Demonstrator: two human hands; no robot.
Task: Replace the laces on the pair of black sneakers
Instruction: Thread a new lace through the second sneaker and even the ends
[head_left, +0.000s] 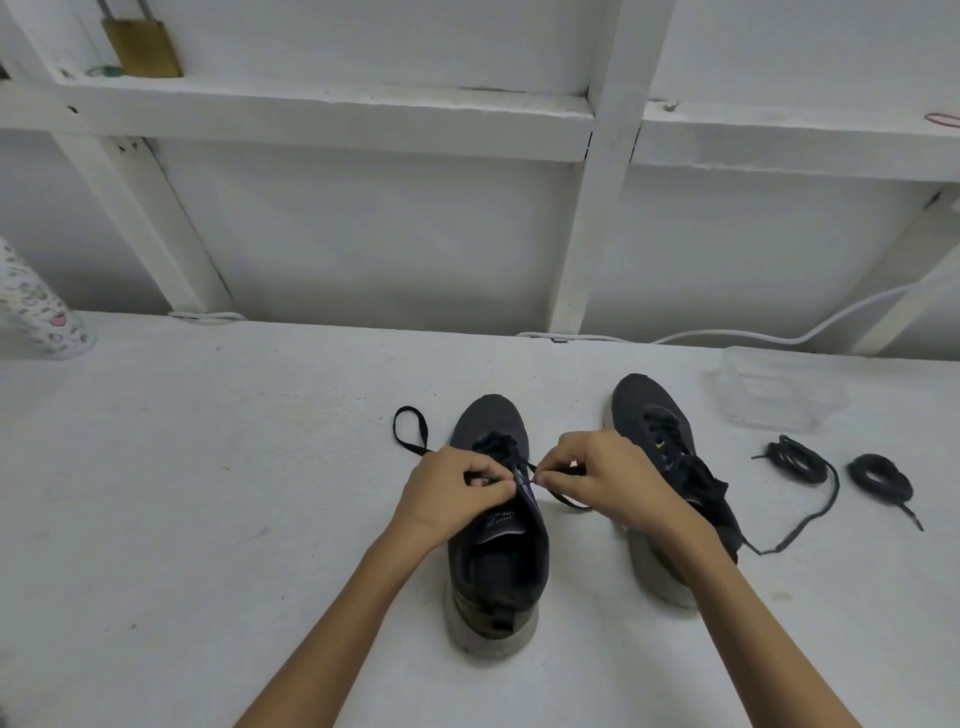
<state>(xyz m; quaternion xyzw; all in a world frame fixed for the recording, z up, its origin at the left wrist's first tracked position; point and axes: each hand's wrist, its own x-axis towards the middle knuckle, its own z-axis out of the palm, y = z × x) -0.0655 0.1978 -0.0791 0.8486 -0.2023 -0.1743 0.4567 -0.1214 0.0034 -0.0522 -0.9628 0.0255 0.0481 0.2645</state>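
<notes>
Now our left hand (457, 486) and right hand (608, 478) are pinching the lace (567, 502) over the left sneaker (493, 566); tugging unevenly, we risk jamming it.

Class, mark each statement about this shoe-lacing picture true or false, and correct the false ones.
1. The left hand and right hand both pinch the lace of the left-side sneaker. True.
2. The coiled laces lie left of both sneakers. False: they lie to the right of the right-side sneaker.
3. A padlock is at the upper-left shelf. True.
4. The sneakers' toes point toward the person. False: the toes point away.
</notes>
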